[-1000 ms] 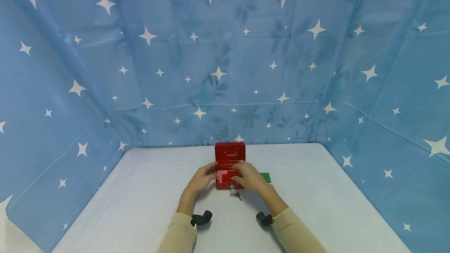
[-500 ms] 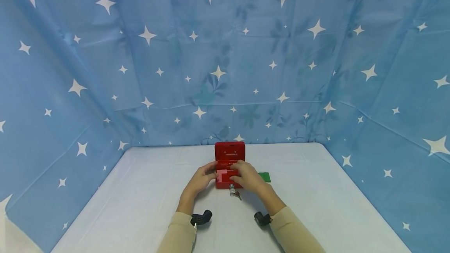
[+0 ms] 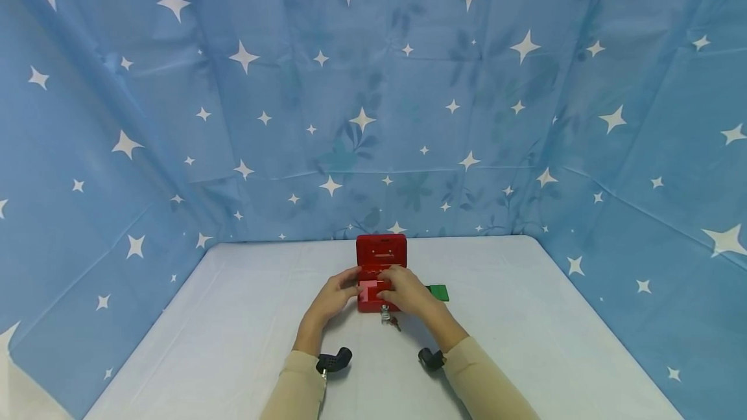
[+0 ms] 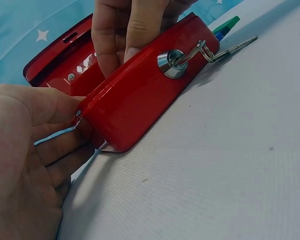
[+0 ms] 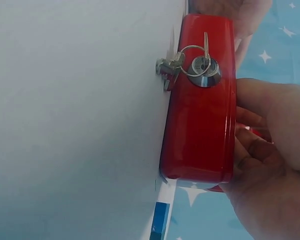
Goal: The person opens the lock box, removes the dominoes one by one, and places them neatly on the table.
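My left hand (image 3: 330, 298) rests against the left end of the small red cash box (image 3: 378, 295), its fingers pressed straight along the side wall rather than curled round anything, which braces the box so it does not slide on the white table (image 3: 233, 342). My right hand (image 3: 408, 291) comes over the front edge from the other side, and its fingers (image 4: 121, 35) reach down into the open box, bent over the front wall; whether they pinch something inside I cannot tell, since the wall hides their tips. The box stands near the middle of the table, directly in front of me, with its lid (image 3: 382, 249) raised upright at the back, so the inside is open to my right hand. A key (image 5: 205, 46) sits in the round lock (image 5: 204, 71) on the front wall, with a ring and a second key (image 4: 235, 46) trailing onto the table just beside it, below my right fingers and apart from them. A green card (image 3: 439, 291) lies flat on the table just right of the box, behind my right hand. The box thus sits between my two hands, touched by both.
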Available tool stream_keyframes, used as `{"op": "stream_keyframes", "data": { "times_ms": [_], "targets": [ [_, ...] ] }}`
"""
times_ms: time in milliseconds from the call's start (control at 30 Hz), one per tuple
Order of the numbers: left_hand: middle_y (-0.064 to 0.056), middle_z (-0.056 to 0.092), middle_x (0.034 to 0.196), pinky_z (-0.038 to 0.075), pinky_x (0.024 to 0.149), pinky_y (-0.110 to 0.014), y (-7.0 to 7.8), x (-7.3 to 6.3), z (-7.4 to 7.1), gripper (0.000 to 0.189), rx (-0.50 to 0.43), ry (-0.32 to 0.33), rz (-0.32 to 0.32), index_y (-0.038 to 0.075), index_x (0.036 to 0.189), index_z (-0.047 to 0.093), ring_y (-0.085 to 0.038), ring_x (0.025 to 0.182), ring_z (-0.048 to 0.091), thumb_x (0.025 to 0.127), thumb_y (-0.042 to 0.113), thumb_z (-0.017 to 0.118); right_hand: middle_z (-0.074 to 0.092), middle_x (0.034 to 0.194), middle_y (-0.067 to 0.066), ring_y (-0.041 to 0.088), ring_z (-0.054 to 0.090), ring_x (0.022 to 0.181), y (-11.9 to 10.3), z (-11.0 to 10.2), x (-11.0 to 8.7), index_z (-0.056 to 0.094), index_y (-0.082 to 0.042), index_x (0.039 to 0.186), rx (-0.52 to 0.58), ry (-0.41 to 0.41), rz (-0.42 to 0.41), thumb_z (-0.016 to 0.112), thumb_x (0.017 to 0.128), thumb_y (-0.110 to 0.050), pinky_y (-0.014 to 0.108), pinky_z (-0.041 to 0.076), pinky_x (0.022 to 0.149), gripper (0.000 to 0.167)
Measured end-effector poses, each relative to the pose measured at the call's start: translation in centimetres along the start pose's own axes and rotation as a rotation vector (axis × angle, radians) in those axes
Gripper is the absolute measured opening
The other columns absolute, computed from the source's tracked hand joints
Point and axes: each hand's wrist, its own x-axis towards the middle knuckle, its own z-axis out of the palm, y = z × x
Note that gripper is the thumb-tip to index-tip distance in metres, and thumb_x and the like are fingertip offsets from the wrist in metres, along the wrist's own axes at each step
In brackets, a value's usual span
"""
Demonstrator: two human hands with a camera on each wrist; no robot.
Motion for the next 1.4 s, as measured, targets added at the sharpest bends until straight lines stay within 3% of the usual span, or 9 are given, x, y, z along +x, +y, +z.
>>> {"op": "stream_keyframes", "data": {
  "times_ms": [1033,1400],
  "targets": [
    [-0.014,0.059,0.150,0.032,0.122,-0.064,-0.5,0.1,0.0,0.051,0.007,-0.005,0.013,0.008,0.152,0.052,-0.036,0.143,0.051,0.102,0.016,0.059,0.072,0.113,0.006,0.020,0.064,0.104,-0.1,1.1,1.9,0.074,-0.009,0.123,0.014,-0.088,-0.058,0.083,0.089,-0.023,0.041,0.061,0.094,0.038],
    [-0.015,0.054,0.155,0.032,0.122,-0.063,-0.3,0.1,0.1,0.051,-0.050,-0.031,0.021,0.007,0.155,0.048,-0.037,0.147,0.047,0.105,0.017,0.057,0.072,0.108,0.002,0.015,0.062,0.100,-0.4,1.7,2.6,0.076,-0.011,0.119,0.010,-0.107,-0.054,0.083,0.090,-0.023,0.036,0.060,0.091,0.033]
  ]
}}
